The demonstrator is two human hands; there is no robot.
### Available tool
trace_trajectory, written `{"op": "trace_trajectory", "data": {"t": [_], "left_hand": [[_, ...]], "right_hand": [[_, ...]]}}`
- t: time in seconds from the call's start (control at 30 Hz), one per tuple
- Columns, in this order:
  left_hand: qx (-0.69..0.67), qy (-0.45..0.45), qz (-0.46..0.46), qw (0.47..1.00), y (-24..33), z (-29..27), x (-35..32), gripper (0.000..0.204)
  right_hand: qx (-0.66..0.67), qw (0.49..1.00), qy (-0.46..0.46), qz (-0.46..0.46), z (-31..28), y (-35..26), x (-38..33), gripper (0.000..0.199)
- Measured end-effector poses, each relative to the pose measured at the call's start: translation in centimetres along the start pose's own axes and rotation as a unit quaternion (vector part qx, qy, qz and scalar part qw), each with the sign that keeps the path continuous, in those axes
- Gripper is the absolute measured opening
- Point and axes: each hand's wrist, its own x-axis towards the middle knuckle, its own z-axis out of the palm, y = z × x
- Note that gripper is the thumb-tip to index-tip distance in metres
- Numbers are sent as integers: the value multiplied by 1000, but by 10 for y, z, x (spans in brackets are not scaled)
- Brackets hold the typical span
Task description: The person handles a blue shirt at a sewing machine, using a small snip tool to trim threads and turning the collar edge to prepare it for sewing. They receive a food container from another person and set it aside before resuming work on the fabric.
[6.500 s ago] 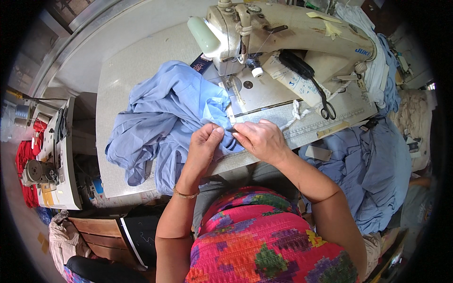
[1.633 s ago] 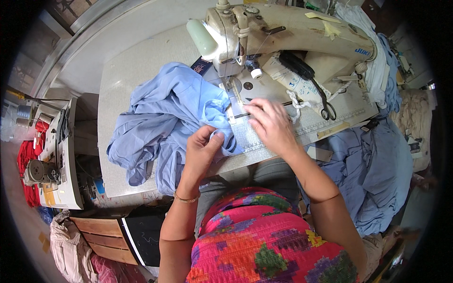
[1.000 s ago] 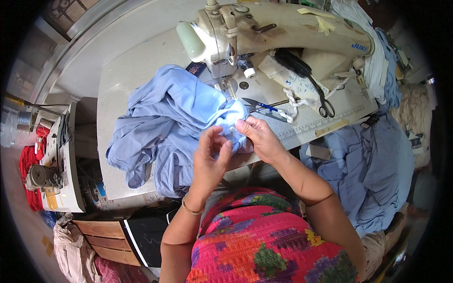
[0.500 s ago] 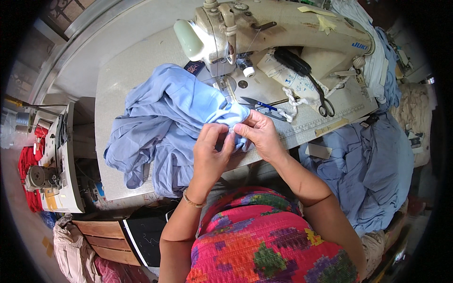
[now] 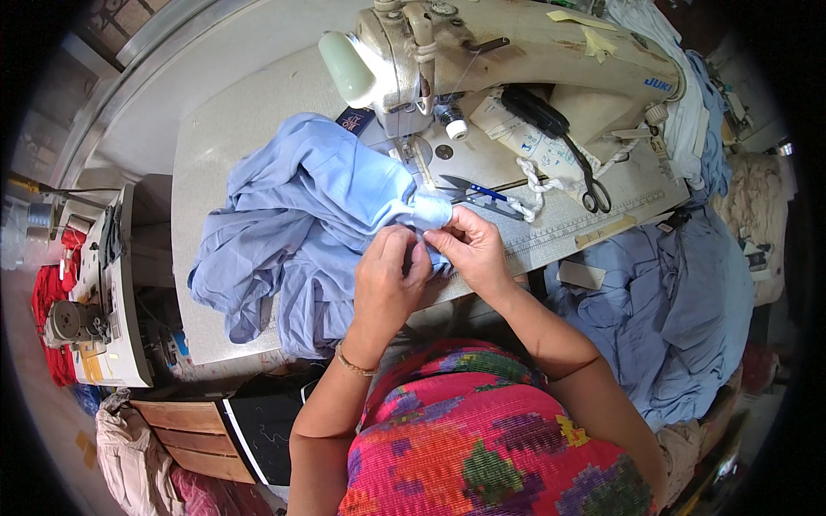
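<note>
A light blue garment [image 5: 292,198] lies bunched on the sewing machine table, its right end gathered near the front edge. My left hand [image 5: 387,275] pinches the cloth from the left with fingertips closed. On the other side my right hand [image 5: 473,249] grips the folded end of the same garment between thumb and fingers. The fingertips of both hands almost meet; what lies right between them is too small to make out. Just behind my hands stands the sewing machine [image 5: 409,77], its presser foot [image 5: 417,155] apart from the cloth.
Blue-handled thread snips [image 5: 477,191], a white twisted cord [image 5: 533,185] and black-handled scissors [image 5: 564,142] lie right of the needle area. More blue garments [image 5: 654,318] are heaped at the right. Another machine [image 5: 86,318] stands at the left, above a wooden slatted piece [image 5: 194,439].
The gathered end of the garment has shifted and now shows a smoother fold over my right fingers. Both hands keep their hold, with the right hand turned slightly.
</note>
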Motion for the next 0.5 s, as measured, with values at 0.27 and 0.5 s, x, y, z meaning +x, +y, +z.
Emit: {"op": "trace_trajectory", "data": {"t": [0.27,0.5], "left_hand": [[-49,1,-47,998,-2,2,-1,10],[-153,-35,-162,974,-8,1,-2,5]], "right_hand": [[16,1000,-2,17,-1,4,1,8],[55,998,-16,34,-2,2,3,11]]}}
